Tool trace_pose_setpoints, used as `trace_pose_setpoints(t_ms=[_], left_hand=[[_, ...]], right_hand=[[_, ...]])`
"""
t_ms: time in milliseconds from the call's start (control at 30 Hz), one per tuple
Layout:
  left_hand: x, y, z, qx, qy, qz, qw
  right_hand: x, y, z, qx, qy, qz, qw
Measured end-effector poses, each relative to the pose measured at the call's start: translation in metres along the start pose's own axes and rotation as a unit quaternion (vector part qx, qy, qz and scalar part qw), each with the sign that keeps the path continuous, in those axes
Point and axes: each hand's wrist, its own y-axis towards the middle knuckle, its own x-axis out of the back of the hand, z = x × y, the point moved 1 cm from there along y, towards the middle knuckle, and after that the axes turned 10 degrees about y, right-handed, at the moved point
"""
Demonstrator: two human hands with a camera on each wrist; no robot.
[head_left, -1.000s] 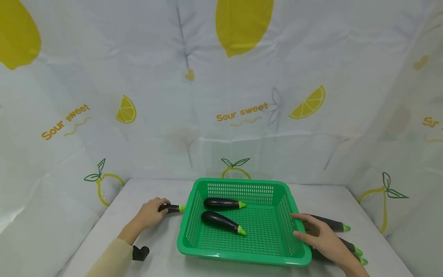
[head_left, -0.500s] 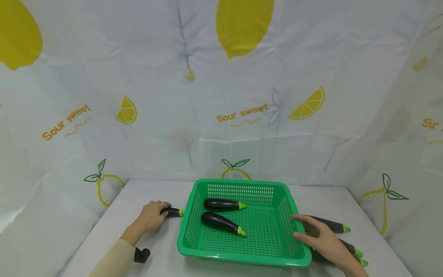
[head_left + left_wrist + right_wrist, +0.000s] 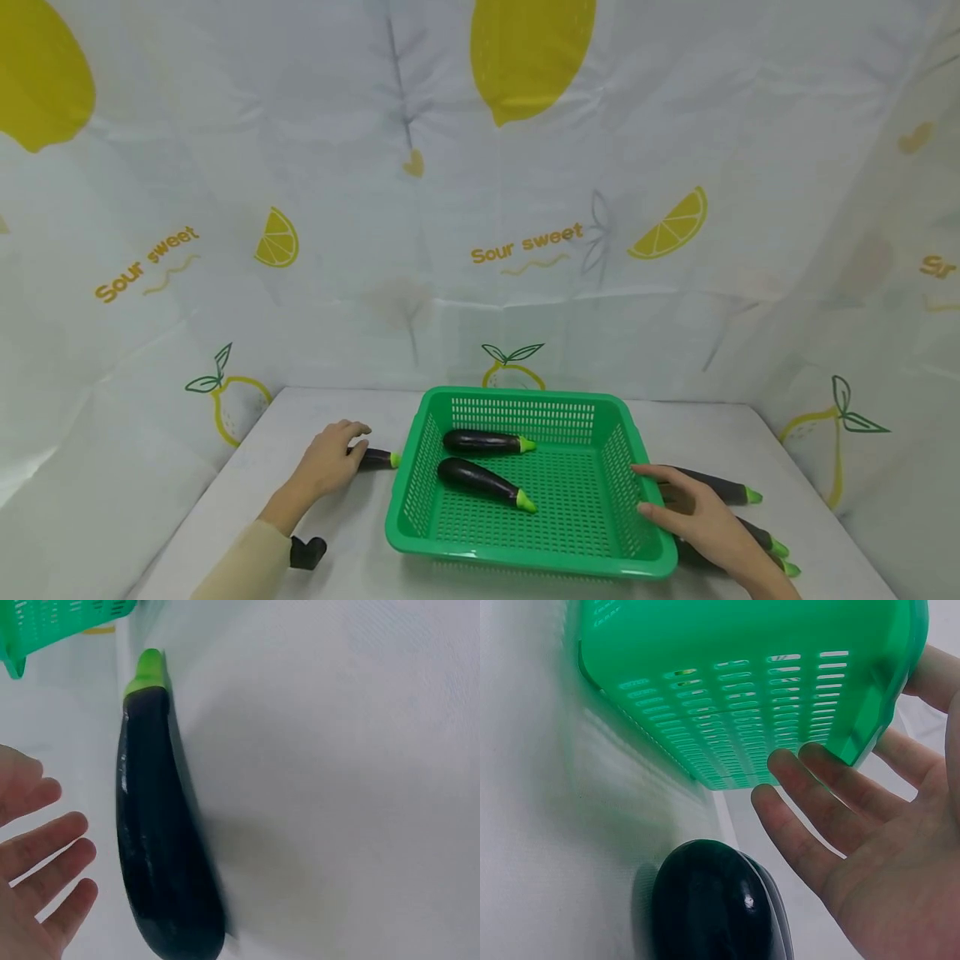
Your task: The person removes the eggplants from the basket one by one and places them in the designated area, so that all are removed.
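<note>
My left hand [image 3: 330, 458] is beside a dark purple eggplant [image 3: 377, 458] with a green stem end, which lies on the table left of the basket. In the left wrist view, the fingers [image 3: 46, 851] are spread and apart from this eggplant [image 3: 161, 825]. On the right, my right hand [image 3: 697, 521] holds the rim of a green plastic basket [image 3: 525, 565], thumb and index finger over the edge, the other fingers [image 3: 817, 799] along the outer wall. Inside the basket lie two eggplants, one at the back [image 3: 483, 442] and one in front [image 3: 480, 481].
Right of the basket, more eggplants lie on the table, one at the back [image 3: 720, 486] and others [image 3: 761, 533] partly hidden by my right hand. A black object [image 3: 307, 552] shows by the left sleeve. A lemon-print sheet [image 3: 375, 250] hangs behind the table.
My left fingers have lifted and loosened from the eggplant, which stays on the table. Before, they lay around its end. The right hand and the basket hold still.
</note>
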Motion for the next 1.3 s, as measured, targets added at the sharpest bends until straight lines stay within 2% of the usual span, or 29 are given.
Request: trace_pose_setpoints(t_ms=[167,367,667,967,1300], left_hand=[[0.007,0.002,-0.009,0.006,-0.001,-0.029,0.9995],[0.018,0.001,-0.021,-0.002,-0.017,-0.055,0.9983],[0.034,-0.001,-0.04,-0.036,-0.025,-0.089,0.9951],[0.048,-0.003,-0.059,-0.06,-0.04,-0.1,0.9924],[0.055,-0.004,-0.075,-0.08,-0.046,-0.111,0.9895]], right_hand=[[0.001,-0.001,0.0,0.0,-0.005,0.0,1.0],[0.001,-0.001,-0.001,-0.002,0.014,0.003,0.9999],[0.002,-0.002,-0.002,0.006,0.01,0.005,0.9999],[0.002,0.0,-0.002,0.005,-0.006,-0.003,1.0],[0.001,0.0,-0.001,0.009,0.001,0.0,1.0]])
